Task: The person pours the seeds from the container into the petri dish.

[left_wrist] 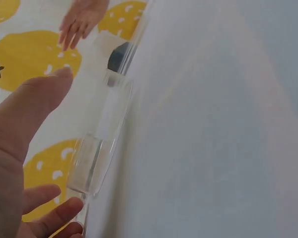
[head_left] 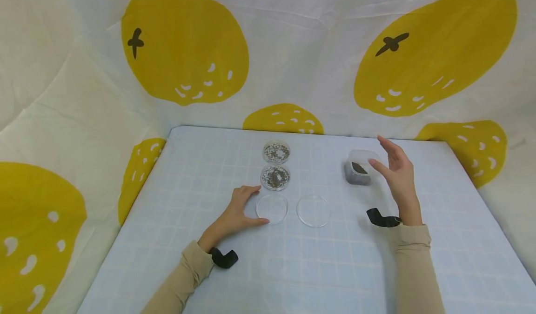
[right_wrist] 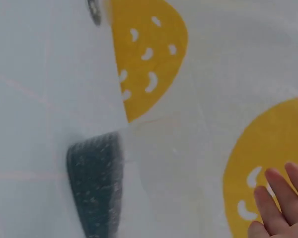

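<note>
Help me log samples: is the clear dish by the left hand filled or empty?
It looks empty: only the pale tabletop shows through the clear dish, whereas the speckled dish just beyond holds dark and white bits.

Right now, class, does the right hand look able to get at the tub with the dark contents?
Probably yes: the right hand is raised beside the tub, thumb and fingers apart, holding nothing. No object shows between them, and the left hand is away by a clear dish.
</note>
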{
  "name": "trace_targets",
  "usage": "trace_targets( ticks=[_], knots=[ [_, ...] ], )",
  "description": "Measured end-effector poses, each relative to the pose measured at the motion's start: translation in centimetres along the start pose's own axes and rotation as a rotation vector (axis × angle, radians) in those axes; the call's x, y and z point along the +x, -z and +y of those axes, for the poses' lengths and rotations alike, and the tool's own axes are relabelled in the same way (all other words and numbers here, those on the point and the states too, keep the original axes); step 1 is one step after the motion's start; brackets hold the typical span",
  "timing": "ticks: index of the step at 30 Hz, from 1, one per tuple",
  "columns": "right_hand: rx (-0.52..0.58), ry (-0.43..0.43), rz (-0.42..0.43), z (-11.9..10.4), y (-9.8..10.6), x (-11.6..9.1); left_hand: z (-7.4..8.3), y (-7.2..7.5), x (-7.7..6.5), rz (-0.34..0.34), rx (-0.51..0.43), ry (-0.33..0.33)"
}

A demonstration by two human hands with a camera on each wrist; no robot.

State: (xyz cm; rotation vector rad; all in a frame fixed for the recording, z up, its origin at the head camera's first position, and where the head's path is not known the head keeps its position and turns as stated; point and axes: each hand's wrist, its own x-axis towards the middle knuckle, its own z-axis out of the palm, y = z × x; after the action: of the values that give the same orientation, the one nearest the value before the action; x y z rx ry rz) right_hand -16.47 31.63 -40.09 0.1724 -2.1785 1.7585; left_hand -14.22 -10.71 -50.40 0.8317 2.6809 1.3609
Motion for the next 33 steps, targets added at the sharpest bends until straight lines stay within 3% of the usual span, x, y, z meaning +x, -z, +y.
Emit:
trace_targets(
  ticks=[5, 8, 11, 18, 25, 33],
  knots=[
    [0.379, -0.143, 0.113, 5.0, 1.6, -0.6, 0.0, -0.5, 0.4, -0.013, 0.117, -0.055],
    [0.521, -0.191, 0.077, 7.3, 1.9, -1.0, 0.1, -0.6, 0.8, -0.016, 0.177, -0.065],
    [0.559, -0.218, 0.012, 8.6, 1.7, -1.3, 0.0, -0.8, 1.0, 0.005, 0.216, -0.072],
    [0.383, -0.260, -0.061, 9.2, 0.8, -1.6, -0.3, -1.4, 1.2, 0.056, 0.244, -0.075],
    [0.267, -0.264, 0.007, 8.3, 0.0, -1.9, -0.4, -1.7, 1.3, 0.102, 0.261, -0.082],
    [0.115, -0.300, 0.070, 7.8, -0.7, -1.7, -0.3, -2.2, 1.8, 0.126, 0.321, -0.024]
  ],
)
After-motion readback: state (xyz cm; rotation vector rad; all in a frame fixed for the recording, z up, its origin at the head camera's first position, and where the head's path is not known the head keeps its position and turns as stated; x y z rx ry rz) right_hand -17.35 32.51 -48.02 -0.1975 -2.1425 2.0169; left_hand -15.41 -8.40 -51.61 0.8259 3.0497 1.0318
